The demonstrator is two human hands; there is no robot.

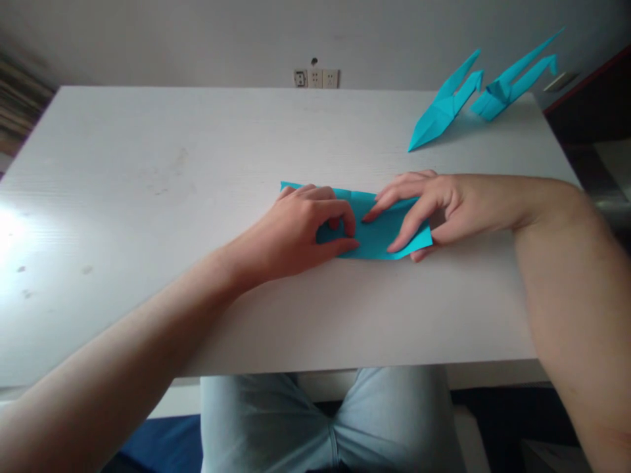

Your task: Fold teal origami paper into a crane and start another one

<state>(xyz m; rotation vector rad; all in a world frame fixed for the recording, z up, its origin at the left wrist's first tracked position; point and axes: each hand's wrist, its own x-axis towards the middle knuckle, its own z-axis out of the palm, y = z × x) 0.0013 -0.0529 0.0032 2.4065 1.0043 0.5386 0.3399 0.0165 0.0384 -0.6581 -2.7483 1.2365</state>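
A folded strip of bright blue paper [379, 230] lies lengthwise on the table between my hands. My left hand [308, 226] rests over its left half with curled fingers; the thumb and index fingertips press down near the middle. At the right end, my right hand [428, 207] grips the paper, with fingertips spread on top and the thumb partly hidden at the edge. That right end lifts and bends slightly. A crease shows at the top edge. My left palm hides much of the left part.
Two folded blue paper cranes, a nearer one [444, 108] and a farther one [510, 85], stand at the back right of the white table [148, 144]. Wall sockets [316, 79] sit behind the table's far edge. My legs [266, 420] are below the front edge.
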